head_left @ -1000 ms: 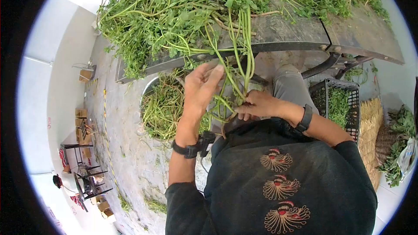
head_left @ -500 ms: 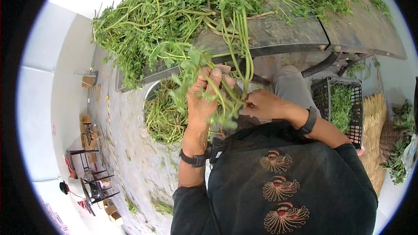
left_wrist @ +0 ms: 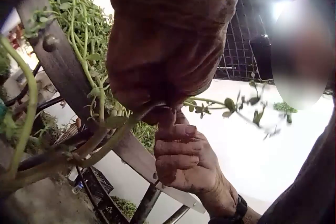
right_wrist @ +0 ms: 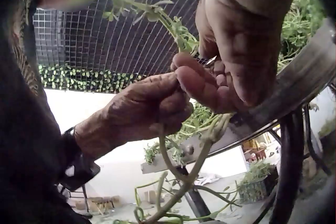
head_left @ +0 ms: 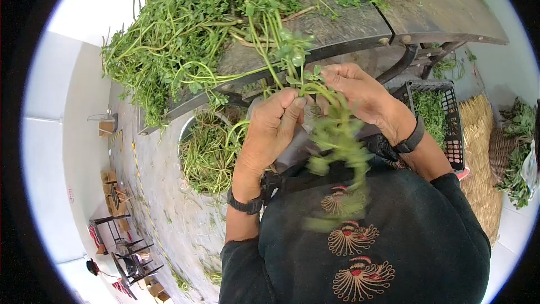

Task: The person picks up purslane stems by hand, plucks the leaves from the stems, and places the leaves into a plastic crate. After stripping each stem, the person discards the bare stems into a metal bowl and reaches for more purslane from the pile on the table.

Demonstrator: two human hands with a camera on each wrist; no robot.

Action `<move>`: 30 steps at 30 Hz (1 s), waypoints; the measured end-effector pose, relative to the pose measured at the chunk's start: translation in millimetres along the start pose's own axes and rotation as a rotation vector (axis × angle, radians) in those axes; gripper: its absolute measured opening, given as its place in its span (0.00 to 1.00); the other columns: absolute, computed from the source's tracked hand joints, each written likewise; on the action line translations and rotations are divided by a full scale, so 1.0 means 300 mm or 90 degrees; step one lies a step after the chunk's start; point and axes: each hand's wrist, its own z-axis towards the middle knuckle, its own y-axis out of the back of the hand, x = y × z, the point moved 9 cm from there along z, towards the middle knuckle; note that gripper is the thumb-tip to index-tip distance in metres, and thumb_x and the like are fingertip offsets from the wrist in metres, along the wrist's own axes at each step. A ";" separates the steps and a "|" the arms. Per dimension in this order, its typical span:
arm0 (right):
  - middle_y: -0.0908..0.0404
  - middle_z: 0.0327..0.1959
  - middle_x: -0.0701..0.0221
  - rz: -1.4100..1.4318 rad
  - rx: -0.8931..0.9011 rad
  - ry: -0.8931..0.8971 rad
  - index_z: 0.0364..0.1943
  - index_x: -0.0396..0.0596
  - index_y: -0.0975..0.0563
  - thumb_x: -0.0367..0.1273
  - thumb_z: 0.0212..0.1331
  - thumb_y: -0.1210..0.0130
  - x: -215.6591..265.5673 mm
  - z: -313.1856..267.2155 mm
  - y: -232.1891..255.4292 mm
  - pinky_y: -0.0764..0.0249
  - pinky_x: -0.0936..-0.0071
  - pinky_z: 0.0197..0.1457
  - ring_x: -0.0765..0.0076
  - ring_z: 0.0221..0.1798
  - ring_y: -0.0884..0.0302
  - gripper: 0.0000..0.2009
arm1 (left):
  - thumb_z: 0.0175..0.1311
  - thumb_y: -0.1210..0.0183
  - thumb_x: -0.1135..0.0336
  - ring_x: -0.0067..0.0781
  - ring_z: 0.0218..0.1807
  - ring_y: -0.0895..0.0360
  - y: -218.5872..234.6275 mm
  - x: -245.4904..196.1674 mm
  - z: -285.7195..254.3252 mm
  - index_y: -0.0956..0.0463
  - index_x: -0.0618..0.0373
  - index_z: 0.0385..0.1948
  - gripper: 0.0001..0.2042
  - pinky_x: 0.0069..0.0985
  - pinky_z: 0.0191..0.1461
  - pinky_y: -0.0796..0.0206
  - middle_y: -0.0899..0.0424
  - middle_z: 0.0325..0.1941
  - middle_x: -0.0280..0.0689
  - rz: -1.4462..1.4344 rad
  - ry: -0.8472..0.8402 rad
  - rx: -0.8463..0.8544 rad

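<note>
My left hand (head_left: pixel 275 124) pinches a green purslane stem (left_wrist: pixel 113 142) between thumb and fingers. Close beside it, my right hand (head_left: pixel 365 97) has its bent fingers on the same sprig, and in the left wrist view (left_wrist: pixel 186 163) its fingertips meet the left hand's at the stem. A leafy part of the purslane (head_left: pixel 337 141), blurred by motion, hangs below the hands in front of the dark shirt. In the right wrist view a forked stem (right_wrist: pixel 191 174) runs down below the left hand. Behind, a large heap of purslane (head_left: pixel 185 28) covers the table.
The dark table (head_left: pixel 349 34) has a metal edge (head_left: pixel 349 45) just beyond the hands. A round tub of purslane (head_left: pixel 208 160) stands on the floor at left. To the right are a black crate (head_left: pixel 458 124), a straw mat (head_left: pixel 478 163) and more leafy plants (head_left: pixel 514 152).
The left hand, with extended fingers one second ago, closed on a sprig. My right hand has risen from low on the stems to beside the left. Leaves now swing below the hands.
</note>
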 end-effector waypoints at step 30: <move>0.20 0.26 0.61 -0.039 0.089 -0.222 0.33 0.39 0.23 0.36 0.57 0.44 -0.075 -0.089 0.014 0.23 0.75 0.24 0.67 0.24 0.21 0.12 | 0.59 0.45 0.72 0.36 0.20 0.28 -0.043 -0.047 0.014 0.26 0.60 0.32 0.03 0.25 0.25 0.38 0.29 0.18 0.43 0.231 -0.018 -0.040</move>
